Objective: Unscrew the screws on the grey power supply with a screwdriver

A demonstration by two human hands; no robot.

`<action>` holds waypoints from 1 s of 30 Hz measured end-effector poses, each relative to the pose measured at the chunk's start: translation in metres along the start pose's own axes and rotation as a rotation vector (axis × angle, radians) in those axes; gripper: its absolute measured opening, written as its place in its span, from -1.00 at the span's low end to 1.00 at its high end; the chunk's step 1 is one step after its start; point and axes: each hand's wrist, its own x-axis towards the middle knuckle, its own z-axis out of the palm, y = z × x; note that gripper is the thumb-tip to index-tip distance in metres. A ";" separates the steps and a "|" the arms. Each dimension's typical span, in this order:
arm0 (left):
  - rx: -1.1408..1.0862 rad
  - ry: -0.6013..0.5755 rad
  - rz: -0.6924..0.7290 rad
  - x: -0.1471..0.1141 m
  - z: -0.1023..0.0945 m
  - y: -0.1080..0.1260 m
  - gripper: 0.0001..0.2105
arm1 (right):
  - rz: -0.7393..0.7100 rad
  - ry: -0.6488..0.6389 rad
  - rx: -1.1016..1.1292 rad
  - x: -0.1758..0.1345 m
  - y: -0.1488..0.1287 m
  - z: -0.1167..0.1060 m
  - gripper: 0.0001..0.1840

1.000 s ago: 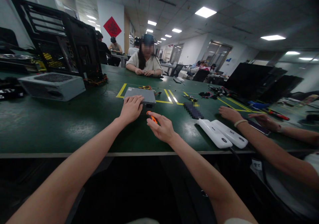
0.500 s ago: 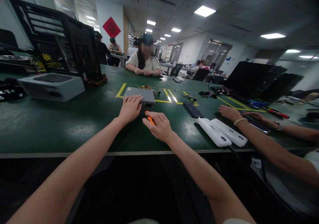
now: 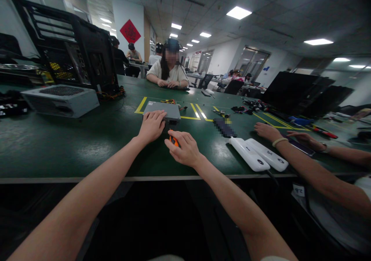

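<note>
A small grey computer power supply [image 3: 169,109] lies on the green table, a bundle of coloured wires at its far side. My left hand [image 3: 151,125] grips its near left edge, fingers over the top and thumb at the front face. My right hand [image 3: 184,147] is closed round a screwdriver [image 3: 174,139] with an orange and black handle. The screwdriver points at the front face of the power supply, just below the socket. Its shaft is too small and dark to make out, so I cannot tell whether it touches.
To the left are a larger power supply [image 3: 62,100] and a black computer case [image 3: 72,48]. On the right lie two white devices [image 3: 257,156] and a blurred dark object [image 3: 224,127]. A co-worker's hand [image 3: 268,132] rests beyond them; another person [image 3: 168,69] sits opposite.
The thumb of my right hand has closed in on the orange handle, and the handle has turned slightly. My left hand and the power supply stay where they were.
</note>
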 end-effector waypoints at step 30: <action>-0.018 -0.022 -0.019 0.000 -0.001 0.002 -0.62 | 0.083 0.039 -0.018 -0.004 0.000 0.002 -0.86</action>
